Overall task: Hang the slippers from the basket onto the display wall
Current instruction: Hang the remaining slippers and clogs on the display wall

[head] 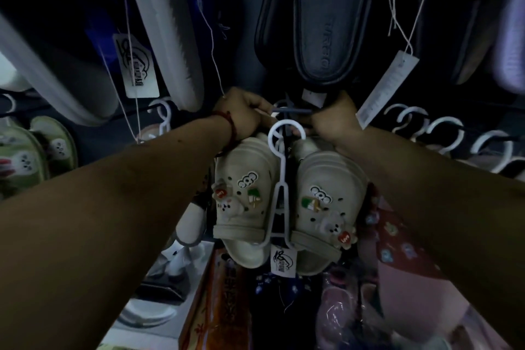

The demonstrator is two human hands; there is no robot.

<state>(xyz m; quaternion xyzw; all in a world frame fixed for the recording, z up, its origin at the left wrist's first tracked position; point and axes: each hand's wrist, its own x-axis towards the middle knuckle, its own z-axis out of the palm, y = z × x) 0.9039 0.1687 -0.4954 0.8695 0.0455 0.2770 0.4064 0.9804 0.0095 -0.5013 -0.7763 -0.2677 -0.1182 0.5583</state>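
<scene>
A pair of beige clog slippers (250, 202) with cartoon charms hangs on a white plastic hanger (281, 179) in the middle of the view, a paper tag (284, 261) dangling below. My left hand (241, 113) grips the top of the left slipper near the hanger's hook. My right hand (332, 119) grips the top of the right slipper. Between the two hands a thin dark peg (292, 111) of the display wall sticks out, just above the hook. The basket is not in view.
Dark slippers (312, 37) and grey-white slippers (167, 45) hang above with tags on strings. Green slippers (25, 156) hang at left, several white hanger hooks (443, 133) at right. Boxes and bagged pink slippers (355, 307) lie below.
</scene>
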